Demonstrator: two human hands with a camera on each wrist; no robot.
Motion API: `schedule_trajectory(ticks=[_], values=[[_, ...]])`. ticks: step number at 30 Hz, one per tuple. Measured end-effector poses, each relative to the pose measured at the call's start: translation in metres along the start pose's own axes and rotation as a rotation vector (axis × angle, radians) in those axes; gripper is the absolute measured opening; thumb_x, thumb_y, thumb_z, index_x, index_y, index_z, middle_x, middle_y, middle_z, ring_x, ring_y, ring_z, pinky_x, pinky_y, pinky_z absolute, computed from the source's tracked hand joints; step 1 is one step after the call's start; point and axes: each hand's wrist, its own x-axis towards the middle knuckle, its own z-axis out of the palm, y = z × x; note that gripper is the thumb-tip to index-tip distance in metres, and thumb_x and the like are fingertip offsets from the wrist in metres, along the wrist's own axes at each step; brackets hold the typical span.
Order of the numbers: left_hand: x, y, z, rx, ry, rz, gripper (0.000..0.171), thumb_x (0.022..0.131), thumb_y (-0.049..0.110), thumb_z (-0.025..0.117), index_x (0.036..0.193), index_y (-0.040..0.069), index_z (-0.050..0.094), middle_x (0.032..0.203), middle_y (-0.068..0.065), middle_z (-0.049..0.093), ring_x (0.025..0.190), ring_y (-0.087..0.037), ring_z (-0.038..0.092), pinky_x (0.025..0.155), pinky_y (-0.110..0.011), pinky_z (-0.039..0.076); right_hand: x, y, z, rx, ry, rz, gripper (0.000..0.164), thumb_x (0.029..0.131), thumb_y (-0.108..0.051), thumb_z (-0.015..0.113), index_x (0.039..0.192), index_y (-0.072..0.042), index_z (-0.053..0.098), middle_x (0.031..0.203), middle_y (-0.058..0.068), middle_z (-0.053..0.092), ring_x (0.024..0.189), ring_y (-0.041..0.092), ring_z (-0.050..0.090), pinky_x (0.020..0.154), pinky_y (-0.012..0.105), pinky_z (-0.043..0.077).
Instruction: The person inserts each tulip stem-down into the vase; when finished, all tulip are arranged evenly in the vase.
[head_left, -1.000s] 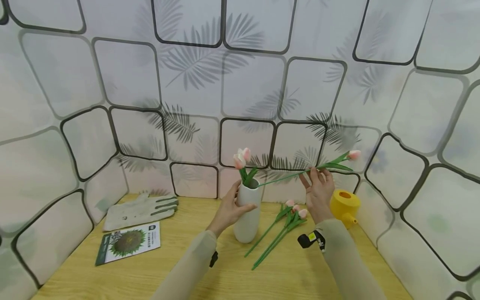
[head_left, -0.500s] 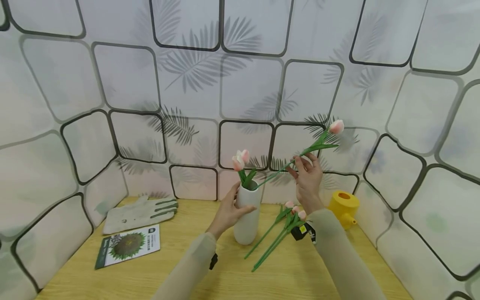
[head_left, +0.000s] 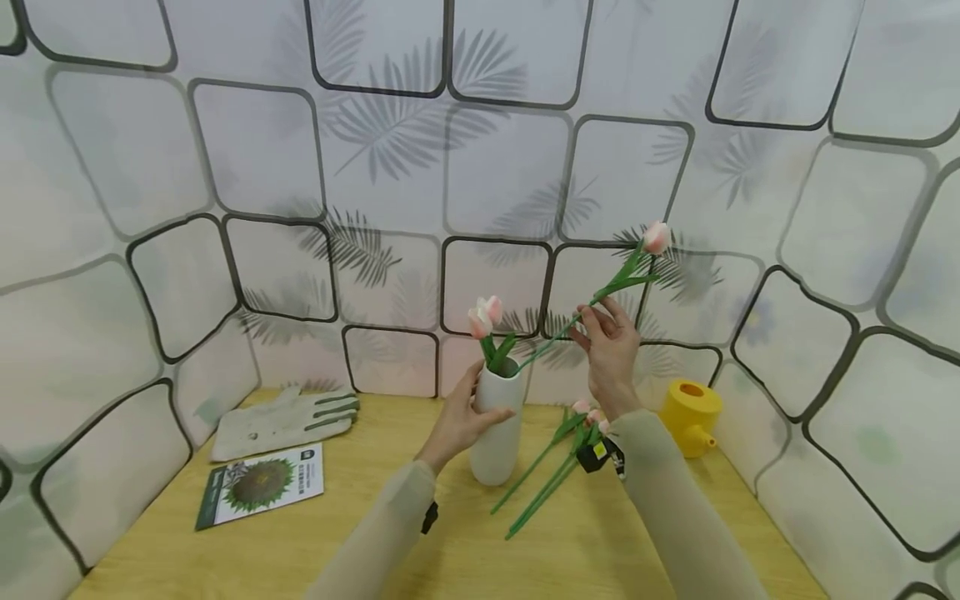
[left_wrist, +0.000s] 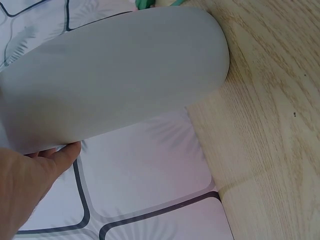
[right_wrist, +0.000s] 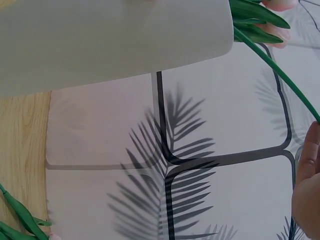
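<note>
My left hand [head_left: 462, 421] grips the upper part of a white vase [head_left: 497, 446], thumb across its near side. Pink tulips [head_left: 484, 317] with green leaves stand in the vase. Between its fingertips my right hand [head_left: 611, 350] pinches the stem of another pink tulip [head_left: 657, 238], slanting up to the right. The lower end of that stem [right_wrist: 280, 72] is at the vase's mouth; how far inside it reaches is hidden. In the left wrist view the vase [left_wrist: 120, 75] fills the upper part, with fingers [left_wrist: 65, 156] against its side.
Several more tulips [head_left: 558, 471] lie on the wooden table [head_left: 480, 558] right of the vase. A yellow watering can [head_left: 690, 417] stands farther right. Pale gloves [head_left: 281, 423] and a sunflower seed packet [head_left: 261, 485] lie on the left. A patterned curtain [head_left: 390, 283] surrounds the table's back and sides.
My right hand has moved up and to the left, tilting its tulip from nearly level to steeply slanted. The stem's lower end stays at the vase's mouth. My left hand keeps its grip.
</note>
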Motion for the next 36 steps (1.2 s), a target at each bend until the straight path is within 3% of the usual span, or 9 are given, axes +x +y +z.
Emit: schedule_trajectory(ticks=[9,17,23,26,32,36], values=[[0.001,-0.001,-0.001,0.003,-0.001,-0.007,0.093,0.083,0.037,0.079,0.156,0.017,0.024,0.147,-0.014,0.045,0.127,-0.037,0.052,0.096,-0.054,0.051,-0.01,0.014,0.017,-0.168,-0.084,0.006,0.041,0.092,-0.008,0.067,0.133,-0.006,0.06,0.095,0.0,0.07,0.086,0.011,0.069,0.073,0.029,0.06],[0.002,0.0,-0.001,-0.004,-0.005,-0.002,0.093,0.083,0.039,0.079,0.156,0.018,0.025,0.147,-0.014,0.046,0.126,-0.035,0.053,0.096,-0.053,0.051,-0.02,0.028,0.025,-0.227,-0.137,0.021,0.041,0.093,-0.002,0.064,0.133,0.006,0.056,0.088,-0.008,0.071,0.085,0.009,0.069,0.073,0.027,0.06],[0.002,-0.001,-0.001,-0.012,-0.008,-0.002,0.095,0.083,0.04,0.079,0.156,0.017,0.023,0.148,-0.014,0.045,0.127,-0.035,0.052,0.097,-0.053,0.05,-0.025,0.036,0.026,-0.294,-0.178,0.03,0.041,0.094,0.001,0.062,0.135,0.003,0.056,0.091,-0.01,0.069,0.087,0.006,0.067,0.073,0.025,0.059],[0.002,-0.001,-0.002,-0.012,-0.011,-0.006,0.096,0.083,0.041,0.078,0.157,0.016,0.023,0.148,-0.014,0.044,0.128,-0.035,0.052,0.097,-0.053,0.05,-0.026,0.041,0.026,-0.34,-0.2,0.028,0.039,0.094,-0.001,0.062,0.133,0.001,0.058,0.094,-0.005,0.069,0.086,0.004,0.066,0.074,0.024,0.059],[0.003,-0.002,-0.001,-0.013,-0.007,-0.011,0.096,0.082,0.042,0.079,0.157,0.017,0.023,0.149,-0.013,0.044,0.128,-0.034,0.051,0.097,-0.053,0.05,-0.029,0.05,0.029,-0.454,-0.236,0.016,0.036,0.094,-0.001,0.063,0.129,0.0,0.062,0.107,0.018,0.069,0.084,0.003,0.066,0.075,0.023,0.058],[0.003,-0.003,0.0,-0.009,0.0,-0.004,0.095,0.083,0.041,0.079,0.156,0.017,0.023,0.147,-0.013,0.045,0.128,-0.033,0.051,0.097,-0.053,0.049,-0.031,0.054,0.03,-0.529,-0.235,0.026,0.036,0.093,-0.001,0.064,0.129,0.001,0.062,0.105,0.018,0.069,0.082,0.002,0.065,0.074,0.02,0.056]])
